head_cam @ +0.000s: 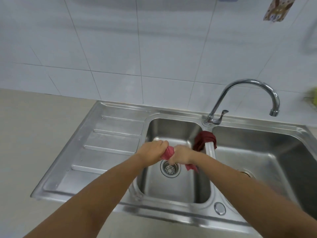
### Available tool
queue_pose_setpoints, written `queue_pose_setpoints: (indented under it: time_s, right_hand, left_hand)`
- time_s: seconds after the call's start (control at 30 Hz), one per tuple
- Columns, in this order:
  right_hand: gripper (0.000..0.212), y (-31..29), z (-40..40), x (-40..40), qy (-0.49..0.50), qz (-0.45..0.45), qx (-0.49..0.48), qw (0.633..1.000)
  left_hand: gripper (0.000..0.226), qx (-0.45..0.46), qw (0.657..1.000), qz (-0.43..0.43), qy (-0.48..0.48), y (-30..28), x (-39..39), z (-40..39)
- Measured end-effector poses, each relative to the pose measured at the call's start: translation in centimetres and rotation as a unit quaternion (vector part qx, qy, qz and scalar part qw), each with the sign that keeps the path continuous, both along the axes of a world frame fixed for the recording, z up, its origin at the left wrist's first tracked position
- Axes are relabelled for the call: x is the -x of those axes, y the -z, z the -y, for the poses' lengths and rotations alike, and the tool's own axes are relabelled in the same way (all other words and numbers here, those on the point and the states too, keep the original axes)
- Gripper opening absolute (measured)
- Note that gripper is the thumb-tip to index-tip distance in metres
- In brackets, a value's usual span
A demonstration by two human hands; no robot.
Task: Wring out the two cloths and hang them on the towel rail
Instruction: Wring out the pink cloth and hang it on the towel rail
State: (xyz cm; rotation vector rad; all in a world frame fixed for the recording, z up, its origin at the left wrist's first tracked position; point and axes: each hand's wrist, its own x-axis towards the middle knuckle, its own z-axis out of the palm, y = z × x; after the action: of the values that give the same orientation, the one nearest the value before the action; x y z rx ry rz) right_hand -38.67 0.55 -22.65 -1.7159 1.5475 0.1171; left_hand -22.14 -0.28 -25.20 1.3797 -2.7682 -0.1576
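A pinkish-red cloth (168, 153) is twisted tight between my two hands above the drain (170, 169) of the left sink basin (173, 188). My left hand (153, 149) grips one end and my right hand (181, 154) grips the other, with a loose corner hanging below my right wrist. A second, darker red cloth (204, 139) lies bunched over the divider (210, 150) between the two basins, just right of my right hand. No towel rail is clearly in view.
A chrome gooseneck tap (243, 93) rises behind the divider, its spout over the right basin (267, 162). The ribbed drainboard (103, 148) lies to the left, with beige counter (30, 145) beyond. White tiles (137, 48) cover the wall; a patterned item (278, 9) hangs top right.
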Motion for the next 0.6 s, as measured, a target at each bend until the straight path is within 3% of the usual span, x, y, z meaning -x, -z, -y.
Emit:
queue_pose_setpoints:
  time_s: [0.13, 0.27, 0.37, 0.47, 0.6]
  right_hand:
    - [0.02, 1.5, -0.3, 0.2, -0.059, -0.09, 0.108, 0.988]
    - [0.034, 2.7, -0.7, 0.5, -0.131, -0.174, 0.243, 0.945]
    - [0.034, 3.2, 0.0, 0.7, -0.176, -0.208, 0.301, 0.914]
    - [0.033, 3.7, 1.2, 0.8, -0.197, -0.219, 0.336, 0.894]
    - [0.032, 4.3, 2.2, 0.7, -0.202, -0.204, 0.328, 0.9]
  left_hand:
    - [0.031, -0.045, 0.998, 0.043, -0.002, 0.7, 0.6, 0.8]
    - [0.03, -0.082, 0.995, 0.06, -0.008, 1.2, 0.9, 1.0]
    - [0.036, -0.109, 0.991, 0.067, -0.026, 1.3, 1.4, 1.4]
    - [0.038, -0.135, 0.987, 0.069, -0.043, 1.4, 1.5, 2.1]
    - [0.03, -0.177, 0.981, 0.074, -0.042, 1.4, 1.3, 2.9]
